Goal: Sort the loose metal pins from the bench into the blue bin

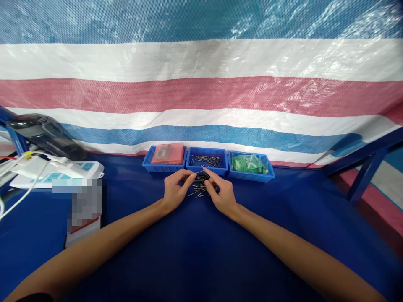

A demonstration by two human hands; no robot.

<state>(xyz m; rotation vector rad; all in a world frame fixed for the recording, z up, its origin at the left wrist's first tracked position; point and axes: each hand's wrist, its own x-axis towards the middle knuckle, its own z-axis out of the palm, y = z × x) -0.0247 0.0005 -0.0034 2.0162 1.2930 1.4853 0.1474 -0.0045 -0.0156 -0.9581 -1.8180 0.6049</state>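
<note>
My left hand (pixel 175 189) is closed, with thumb and index finger pinching one end of a thin metal pin (pixel 199 172). The pin lies roughly level, and its far end meets the index fingertip of my right hand (pixel 224 195). The right thumb stands apart from that finger, lower down. Between and beneath the hands, a loose pile of thin brass-and-dark metal pins (pixel 199 191) is spread on the blue table (pixel 201 251). Just behind the hands, a blue bin (pixel 208 152) holds more such pins (pixel 209 161). Their exact kind is too small to tell.
Left of the middle bin, a blue bin (pixel 163 167) holds reddish plastic packets (pixel 170 154); the right bin (pixel 252 176) holds green packets (pixel 248 162). At left are a power strip (pixel 91 170), cables, a dark bottle (pixel 52 134) and a blurred box (pixel 85 209). Striped sheeting (pixel 201 94) hangs behind.
</note>
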